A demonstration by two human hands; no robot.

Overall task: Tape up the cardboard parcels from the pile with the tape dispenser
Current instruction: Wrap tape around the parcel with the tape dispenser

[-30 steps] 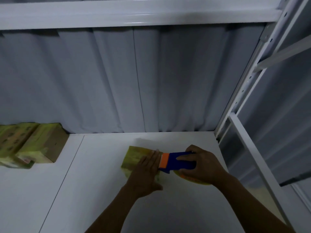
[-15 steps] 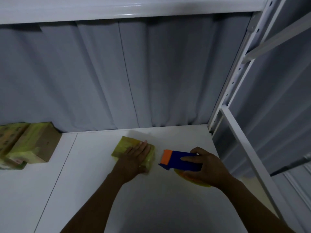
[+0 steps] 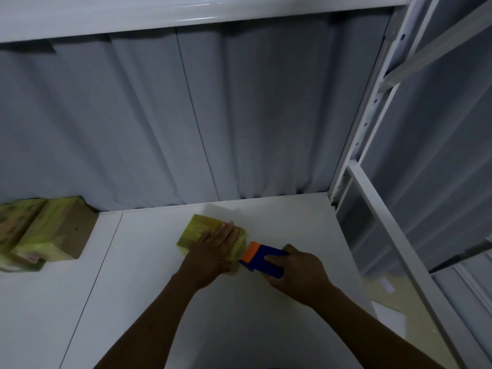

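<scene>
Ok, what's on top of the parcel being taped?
The left hand lies flat on the parcel, fingers straight. The tape dispenser, gripped by the right hand, sits at its right edge. The top under the palm is hidden.

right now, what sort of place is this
Probably a packing or storage corner: metal shelving with a slotted upright, taped cardboard parcels piled on it, a tape dispenser in the right hand.
</scene>
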